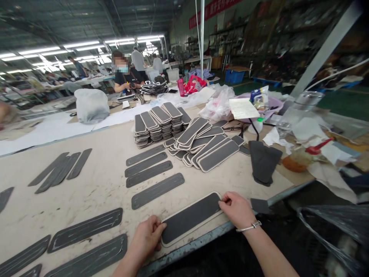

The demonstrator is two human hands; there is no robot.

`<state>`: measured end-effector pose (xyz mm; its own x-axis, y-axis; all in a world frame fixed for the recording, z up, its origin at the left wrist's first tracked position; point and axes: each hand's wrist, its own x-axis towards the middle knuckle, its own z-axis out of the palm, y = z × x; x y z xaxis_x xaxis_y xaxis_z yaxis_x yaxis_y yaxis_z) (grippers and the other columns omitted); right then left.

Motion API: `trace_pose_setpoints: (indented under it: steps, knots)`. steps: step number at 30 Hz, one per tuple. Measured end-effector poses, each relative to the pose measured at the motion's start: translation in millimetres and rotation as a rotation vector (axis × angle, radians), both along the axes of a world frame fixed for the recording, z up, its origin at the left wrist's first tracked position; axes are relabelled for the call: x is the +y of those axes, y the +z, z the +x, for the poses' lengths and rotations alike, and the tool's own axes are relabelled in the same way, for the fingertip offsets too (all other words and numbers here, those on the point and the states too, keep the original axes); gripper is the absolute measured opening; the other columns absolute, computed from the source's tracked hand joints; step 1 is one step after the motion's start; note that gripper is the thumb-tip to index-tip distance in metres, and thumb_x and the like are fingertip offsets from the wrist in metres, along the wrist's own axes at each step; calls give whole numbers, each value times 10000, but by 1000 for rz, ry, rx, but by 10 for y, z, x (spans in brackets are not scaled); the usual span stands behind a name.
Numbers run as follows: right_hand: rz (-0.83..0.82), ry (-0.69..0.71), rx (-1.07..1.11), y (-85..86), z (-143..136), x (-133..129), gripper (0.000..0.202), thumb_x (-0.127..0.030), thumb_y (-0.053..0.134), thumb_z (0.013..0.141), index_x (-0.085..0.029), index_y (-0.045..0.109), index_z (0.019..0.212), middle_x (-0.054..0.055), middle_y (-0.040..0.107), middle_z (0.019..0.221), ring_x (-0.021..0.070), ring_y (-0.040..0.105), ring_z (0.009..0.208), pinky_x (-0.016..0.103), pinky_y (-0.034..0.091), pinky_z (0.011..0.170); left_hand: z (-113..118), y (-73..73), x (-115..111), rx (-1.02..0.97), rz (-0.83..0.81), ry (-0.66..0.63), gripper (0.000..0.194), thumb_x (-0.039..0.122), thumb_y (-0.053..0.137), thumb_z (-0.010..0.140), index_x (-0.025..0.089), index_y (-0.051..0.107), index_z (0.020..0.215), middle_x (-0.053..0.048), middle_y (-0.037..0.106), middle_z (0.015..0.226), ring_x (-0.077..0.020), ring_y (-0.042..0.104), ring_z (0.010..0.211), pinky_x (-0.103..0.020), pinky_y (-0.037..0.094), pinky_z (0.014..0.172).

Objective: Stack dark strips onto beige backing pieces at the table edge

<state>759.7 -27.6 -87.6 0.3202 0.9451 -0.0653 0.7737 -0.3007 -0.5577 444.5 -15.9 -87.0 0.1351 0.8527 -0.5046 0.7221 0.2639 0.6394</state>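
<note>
A long dark grey pad with a cream border [191,217] lies at the near edge of the work table [95,184]. My left hand [147,238] presses its left end with the fingers curled on it. My right hand [238,209], with a silver bracelet on the wrist, holds the pad's right end. Thin dark grey strips [157,190] lie flat in rows just behind the pad and to the left [85,229].
Stacks of bordered pads [160,123] and a fanned pile [207,148] sit mid-table. Dark fabric pieces [263,161], papers, plastic bags and a bottle crowd the right side. A white bag [91,104] stands at back left. A masked person [125,79] works at the far end.
</note>
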Motion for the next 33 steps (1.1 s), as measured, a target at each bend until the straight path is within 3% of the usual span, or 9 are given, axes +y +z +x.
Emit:
trace_pose_setpoints:
  steps: [12, 18, 23, 26, 29, 33]
  knots:
    - [-41, -4, -9, 12, -9, 4, 88, -243, 499, 659, -217, 534, 582, -26, 536, 652, 126, 492, 589, 251, 344, 589, 27, 35, -19, 10, 0, 7, 169, 338, 447, 813, 217, 417, 700, 69, 543, 425, -134, 580, 394, -189, 367, 410]
    - [-49, -5, -27, 40, -18, 6, 68, -226, 501, 651, -214, 525, 588, -30, 525, 653, 118, 485, 580, 249, 331, 579, 51, 70, -42, 49, 80, -12, 96, 317, 441, 825, 224, 421, 811, 91, 521, 432, -128, 553, 385, -198, 347, 424]
    - [-61, 17, -31, 48, -10, -7, 70, -241, 497, 662, -218, 512, 598, -37, 522, 653, 116, 483, 576, 251, 333, 578, 2, 73, -161, 165, 348, -57, 102, 294, 492, 829, 205, 515, 872, 23, 585, 573, -144, 583, 550, -225, 408, 557]
    - [-96, 22, -42, 8, 11, -23, 82, -285, 502, 678, -231, 511, 618, -43, 527, 640, 127, 495, 588, 256, 336, 570, -74, 54, -328, 97, 561, -146, 176, 281, 470, 861, 189, 596, 941, -73, 628, 860, -170, 611, 783, -245, 464, 715]
    - [-114, 29, -38, -42, 37, -16, 88, -324, 510, 683, -243, 519, 651, -48, 541, 637, 138, 517, 606, 262, 353, 584, -141, -5, -475, 71, 713, -257, 257, 255, 450, 883, 199, 619, 1068, -121, 584, 1113, -189, 579, 969, -263, 468, 842]
    - [-87, -16, -14, -51, 48, 10, 163, -349, 544, 651, -244, 539, 775, -35, 592, 697, 160, 560, 657, 280, 383, 639, -193, -102, -523, 103, 890, -411, 265, 210, 465, 881, 204, 624, 1092, -111, 607, 1107, -183, 578, 954, -287, 492, 837]
